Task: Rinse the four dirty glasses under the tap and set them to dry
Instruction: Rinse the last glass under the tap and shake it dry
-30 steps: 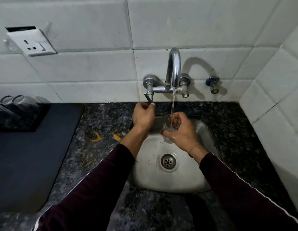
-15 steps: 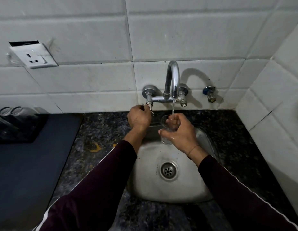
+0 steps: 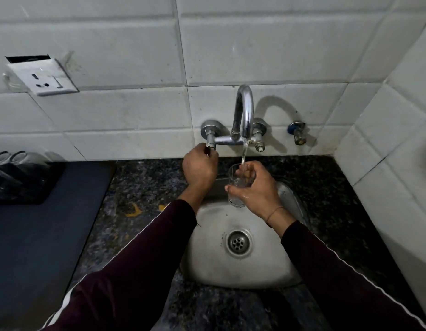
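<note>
Head view: we are gripping a small clear drinking glass (image 3: 237, 187) in our right hand (image 3: 257, 189), fingers curled round it, holding it upright above the rounded steel sink (image 3: 207, 259) while a thin stream of water (image 3: 244, 152) is falling into it from the curved chrome tap (image 3: 243, 113). Our left hand (image 3: 199, 166) is pinching the tap's left valve handle (image 3: 210, 148). Far left, more clear glasses (image 3: 14, 156) are sitting in a dark tray (image 3: 43, 187) on the speckled granite counter (image 3: 140, 187).
</note>
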